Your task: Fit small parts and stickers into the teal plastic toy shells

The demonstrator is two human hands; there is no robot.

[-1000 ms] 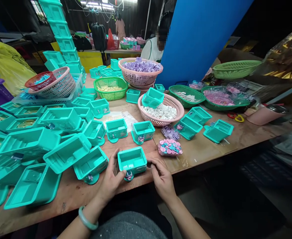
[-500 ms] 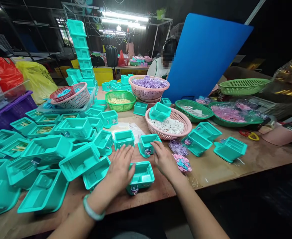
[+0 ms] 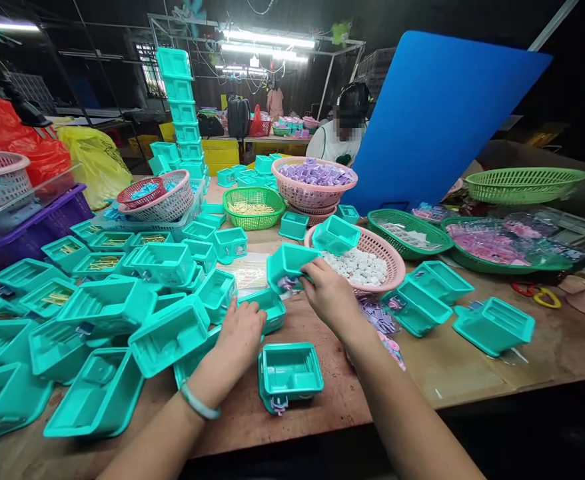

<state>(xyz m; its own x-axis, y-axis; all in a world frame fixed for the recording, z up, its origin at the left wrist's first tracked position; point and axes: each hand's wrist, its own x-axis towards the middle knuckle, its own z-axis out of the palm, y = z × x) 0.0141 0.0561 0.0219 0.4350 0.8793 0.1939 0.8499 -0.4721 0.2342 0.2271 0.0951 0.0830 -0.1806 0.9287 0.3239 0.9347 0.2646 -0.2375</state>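
My right hand pinches a small teal plastic box by its right side, holding it tilted above the table beside the pink basket of white pieces. A purple piece shows on the box's front. My left hand has its fingers bent at the near left side of a second teal box; its thumb is hidden. Nearer the table edge, another teal box stands upright with a small purple-and-white piece on its front, touched by neither hand.
Many teal boxes crowd the left. A pink basket holds white pieces with a teal box on top. Behind are a green basket and a tall box stack. A blue board stands at right; a person sits beyond.
My right hand has lifted a teal box off the table. The second box has come nearer to me at my left hand, whose fingers have bent. The view has shifted slightly.
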